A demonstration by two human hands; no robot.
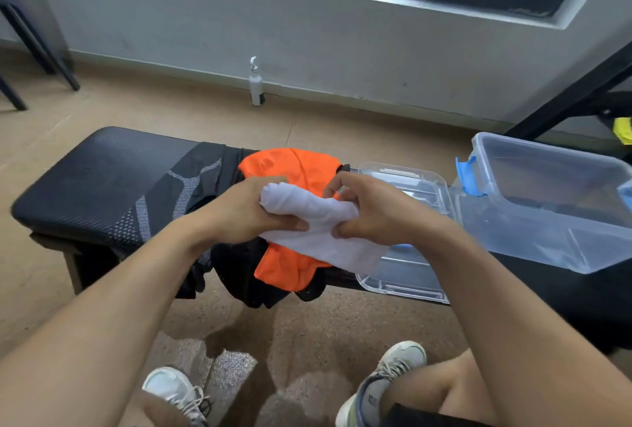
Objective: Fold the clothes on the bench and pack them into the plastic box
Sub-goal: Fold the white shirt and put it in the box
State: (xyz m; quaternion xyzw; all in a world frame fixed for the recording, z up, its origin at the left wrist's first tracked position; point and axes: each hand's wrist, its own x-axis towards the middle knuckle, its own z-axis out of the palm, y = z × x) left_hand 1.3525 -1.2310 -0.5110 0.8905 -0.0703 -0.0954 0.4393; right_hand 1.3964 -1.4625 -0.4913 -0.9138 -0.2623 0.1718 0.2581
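Note:
A white garment (pixel 318 228) is bunched into a roll above the bench (pixel 85 183). My left hand (pixel 246 211) grips its left end and my right hand (pixel 376 211) pinches its right side, both held over the clothes pile. Under them an orange shirt (pixel 301 170) lies on the bench, draped over the front edge. A black garment with grey patterning (pixel 191 187) lies to its left and hangs down the front. The clear plastic box (pixel 547 207) with blue latches stands open at the right, nothing visible inside it.
The box's clear lid (pixel 403 276) lies flat on the bench between the clothes and the box. A white bottle (pixel 255 84) stands by the wall. Chair legs (pixel 41 50) are at far left, a black frame (pixel 564 98) at far right. My shoes (pixel 386 378) are on the floor below.

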